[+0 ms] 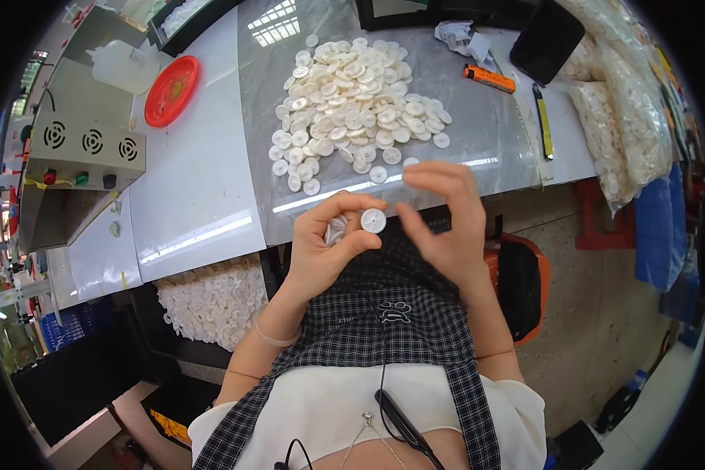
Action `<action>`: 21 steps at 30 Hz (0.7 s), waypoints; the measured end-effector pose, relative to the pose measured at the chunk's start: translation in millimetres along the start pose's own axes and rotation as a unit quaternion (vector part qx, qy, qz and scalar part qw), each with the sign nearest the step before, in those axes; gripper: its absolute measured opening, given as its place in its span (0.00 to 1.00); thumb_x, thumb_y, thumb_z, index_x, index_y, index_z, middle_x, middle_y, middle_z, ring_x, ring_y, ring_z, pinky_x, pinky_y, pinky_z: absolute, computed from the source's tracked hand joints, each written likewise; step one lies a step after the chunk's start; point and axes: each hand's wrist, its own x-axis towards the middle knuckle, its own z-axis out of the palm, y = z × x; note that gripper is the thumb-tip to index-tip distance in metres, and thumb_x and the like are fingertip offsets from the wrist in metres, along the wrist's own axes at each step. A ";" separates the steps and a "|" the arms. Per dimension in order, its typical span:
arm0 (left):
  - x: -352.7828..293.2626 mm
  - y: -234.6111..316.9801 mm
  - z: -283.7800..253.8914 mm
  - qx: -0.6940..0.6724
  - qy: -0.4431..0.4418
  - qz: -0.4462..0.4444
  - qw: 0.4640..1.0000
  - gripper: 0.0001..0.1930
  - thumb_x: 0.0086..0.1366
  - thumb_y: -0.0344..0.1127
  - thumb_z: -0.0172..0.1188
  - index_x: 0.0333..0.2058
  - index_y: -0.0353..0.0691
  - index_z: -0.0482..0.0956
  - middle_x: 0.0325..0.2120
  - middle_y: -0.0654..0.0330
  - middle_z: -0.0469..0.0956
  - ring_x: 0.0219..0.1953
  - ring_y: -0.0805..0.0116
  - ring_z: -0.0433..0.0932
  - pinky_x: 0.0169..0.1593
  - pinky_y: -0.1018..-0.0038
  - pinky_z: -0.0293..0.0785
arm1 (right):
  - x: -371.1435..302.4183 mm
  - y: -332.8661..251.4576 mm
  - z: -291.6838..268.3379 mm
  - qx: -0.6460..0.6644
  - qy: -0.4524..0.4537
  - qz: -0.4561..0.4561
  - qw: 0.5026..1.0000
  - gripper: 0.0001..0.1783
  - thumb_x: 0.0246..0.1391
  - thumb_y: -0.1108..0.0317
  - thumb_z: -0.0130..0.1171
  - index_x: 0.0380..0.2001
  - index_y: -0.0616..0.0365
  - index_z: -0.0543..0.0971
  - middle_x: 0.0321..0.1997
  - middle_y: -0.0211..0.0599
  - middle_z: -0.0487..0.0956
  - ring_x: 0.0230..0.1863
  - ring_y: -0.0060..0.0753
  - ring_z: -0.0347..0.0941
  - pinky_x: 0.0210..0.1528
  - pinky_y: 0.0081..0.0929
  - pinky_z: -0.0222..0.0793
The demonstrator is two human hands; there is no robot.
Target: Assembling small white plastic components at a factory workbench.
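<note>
My left hand point(329, 235) pinches a small white toothed plastic disc point(374, 221) by its edge between thumb and forefinger, its face turned up. More white discs point(336, 231) sit tucked in the palm, partly hidden by the fingers. Just to the right, my right hand point(450, 227) is slightly blurred, thumb and fingers spread apart with nothing seen between them. It does not touch the held disc. Beyond both hands, a large heap of similar white discs point(356, 94) lies on the grey tabletop point(478, 145), with a few loose ones at its near edge.
At left stand a metal box with knobs point(86, 157), a red dish point(172, 92) and a white bottle point(124, 66). An orange tube point(489, 78), a yellow cutter point(543, 124) and bags of white parts point(611, 117) lie right. A bin of white pieces point(215, 301) sits below the table.
</note>
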 end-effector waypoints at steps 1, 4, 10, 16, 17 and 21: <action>-1.7 -1.6 -1.2 -0.011 0.006 0.007 1.000 0.20 0.54 0.39 0.71 0.42 0.35 0.79 0.21 0.73 0.66 0.23 0.85 0.62 0.32 0.86 0.59 | 1.9 7.2 -5.7 -0.060 -0.029 0.022 0.998 0.22 0.39 0.80 0.68 0.42 0.56 0.77 0.45 0.36 0.78 0.45 0.38 0.74 0.47 0.31 0.69; -2.1 -4.7 0.1 -0.032 0.018 0.020 0.999 0.21 0.51 0.37 0.73 0.42 0.35 0.79 0.18 0.74 0.64 0.23 0.85 0.60 0.35 0.85 0.61 | 4.3 16.6 -5.5 -0.142 -0.045 0.072 0.986 0.15 0.41 0.76 0.67 0.37 0.57 0.80 0.44 0.35 0.79 0.46 0.38 0.72 0.48 0.31 0.68; -1.8 -7.6 0.9 -0.081 0.037 -0.011 0.996 0.22 0.51 0.38 0.74 0.42 0.36 0.79 0.19 0.74 0.65 0.23 0.85 0.61 0.37 0.84 0.61 | 1.0 32.9 0.6 -0.136 -0.068 0.056 0.987 0.11 0.42 0.74 0.67 0.33 0.56 0.82 0.40 0.31 0.80 0.42 0.37 0.72 0.45 0.31 0.68; -2.0 -9.3 -3.8 -0.125 0.030 -0.037 0.991 0.22 0.53 0.39 0.72 0.44 0.37 0.77 0.20 0.74 0.65 0.23 0.86 0.61 0.31 0.86 0.59 | -2.4 19.0 -9.3 -0.149 -0.112 0.014 0.982 0.12 0.40 0.75 0.68 0.33 0.58 0.81 0.43 0.32 0.80 0.41 0.36 0.73 0.45 0.33 0.68; -2.3 -9.0 -4.2 -0.125 0.021 -0.039 0.991 0.23 0.55 0.40 0.71 0.45 0.37 0.74 0.20 0.73 0.65 0.22 0.85 0.62 0.27 0.86 0.58 | -5.4 17.2 -10.0 -0.153 -0.113 0.006 0.982 0.13 0.39 0.74 0.68 0.34 0.58 0.81 0.42 0.31 0.81 0.41 0.36 0.73 0.45 0.33 0.69; -2.0 -2.2 0.4 -0.331 -0.023 -0.114 0.936 0.16 0.65 0.38 0.59 0.47 0.42 0.65 0.24 0.66 0.64 0.19 0.82 0.60 0.17 0.88 0.53 | -18.7 15.8 -11.7 -0.146 -0.109 -0.013 0.983 0.13 0.41 0.75 0.68 0.34 0.58 0.80 0.36 0.30 0.82 0.40 0.35 0.75 0.47 0.29 0.68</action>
